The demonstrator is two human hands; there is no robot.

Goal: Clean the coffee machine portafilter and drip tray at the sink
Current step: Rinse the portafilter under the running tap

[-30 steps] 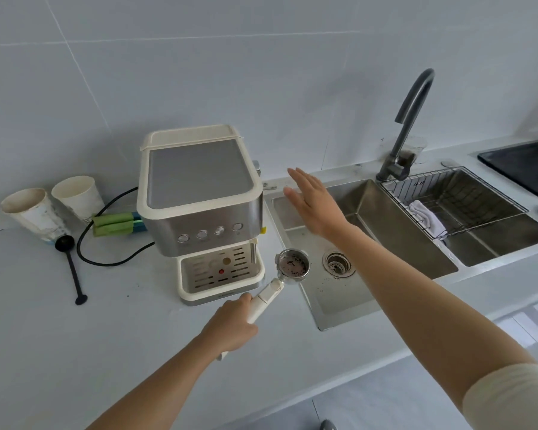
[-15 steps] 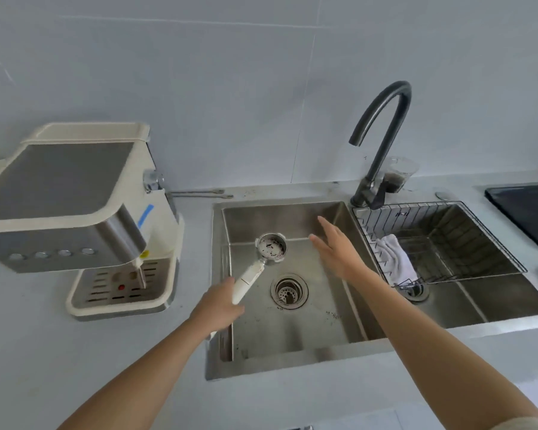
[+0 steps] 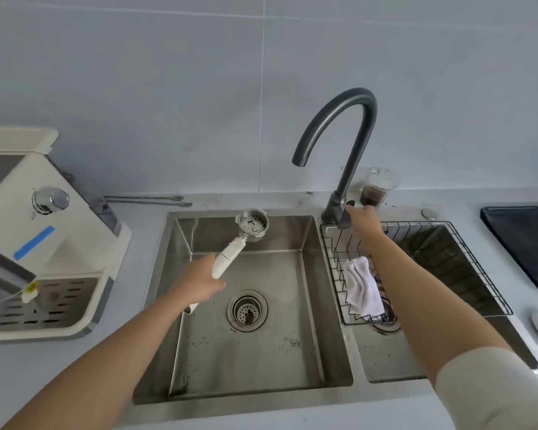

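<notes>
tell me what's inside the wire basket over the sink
A white cloth lies in the left part of the wire basket. The right arm crosses over it, hiding whatever sits beneath.

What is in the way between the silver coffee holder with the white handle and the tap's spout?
Nothing visible. The left hand holds the silver portafilter with the white handle over the steel left sink basin, and only open air lies between its cup and the mouth of the dark grey curved faucet.
</notes>
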